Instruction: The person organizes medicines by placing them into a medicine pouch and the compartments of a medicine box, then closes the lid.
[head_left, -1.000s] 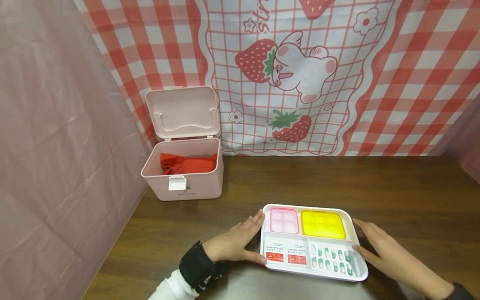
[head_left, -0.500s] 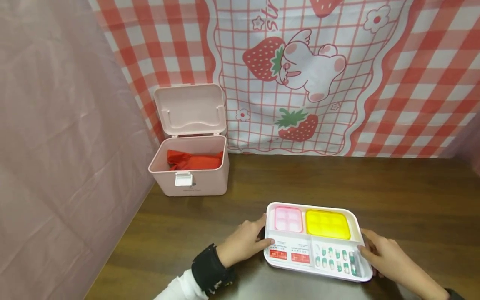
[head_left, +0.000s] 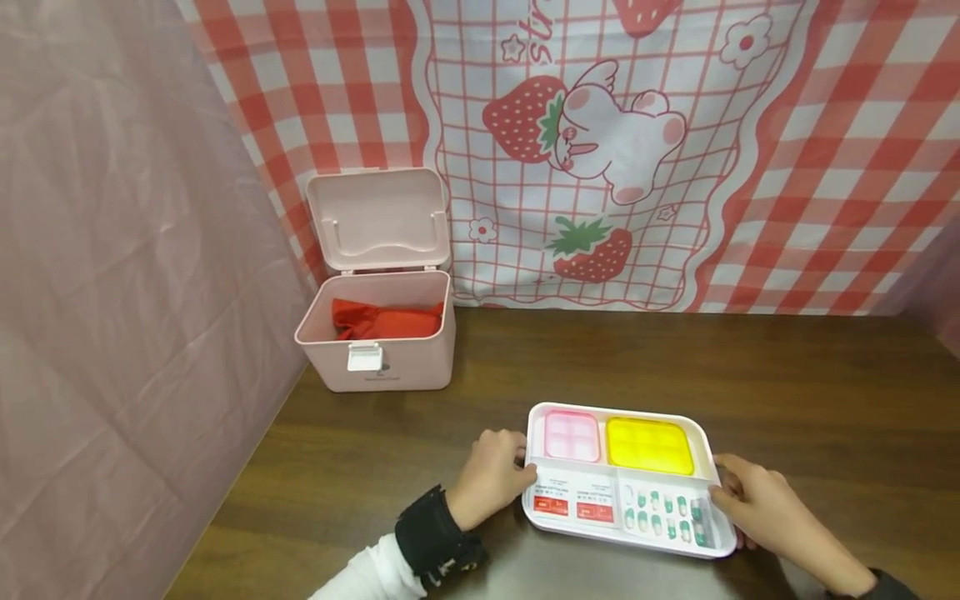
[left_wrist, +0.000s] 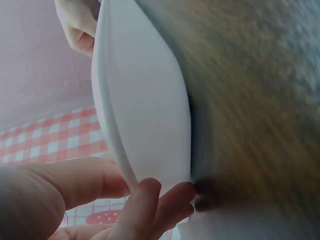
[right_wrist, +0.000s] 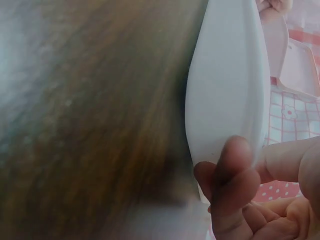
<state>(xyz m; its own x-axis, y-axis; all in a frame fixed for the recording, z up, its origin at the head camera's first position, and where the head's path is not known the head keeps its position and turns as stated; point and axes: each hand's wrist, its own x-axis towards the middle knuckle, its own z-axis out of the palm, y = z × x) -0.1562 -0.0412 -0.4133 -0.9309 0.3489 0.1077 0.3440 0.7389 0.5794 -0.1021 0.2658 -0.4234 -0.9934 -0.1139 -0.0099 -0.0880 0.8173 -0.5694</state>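
Observation:
A white divided tray point(head_left: 626, 543) lies across the near right of the table in the head view. In it are a pink square case point(head_left: 572, 437), a yellow case point(head_left: 649, 446), flat white packs with red labels point(head_left: 551, 502) and a green-and-white capsule blister pack point(head_left: 666, 518). My left hand point(head_left: 491, 473) grips the tray's left end, thumb at the rim and curled fingers point(left_wrist: 172, 205) against the outer wall. At the right end, my right hand point(head_left: 768, 504) grips likewise, with fingers point(right_wrist: 235, 165) low on the wall. Whether the tray is raised, I cannot tell.
An open pink box point(head_left: 412, 367) with its lid up stands at the back left, a red cloth-like bundle point(head_left: 393, 323) inside. Behind the wooden table point(head_left: 600, 358) hangs a checked strawberry cloth point(head_left: 825, 208). A pinkish curtain point(head_left: 135, 292) borders the left.
Both hands have gone from fairly straight fingers at the tray's ends to a curled grip on them. The head view has shifted slightly; the tray shows little movement.

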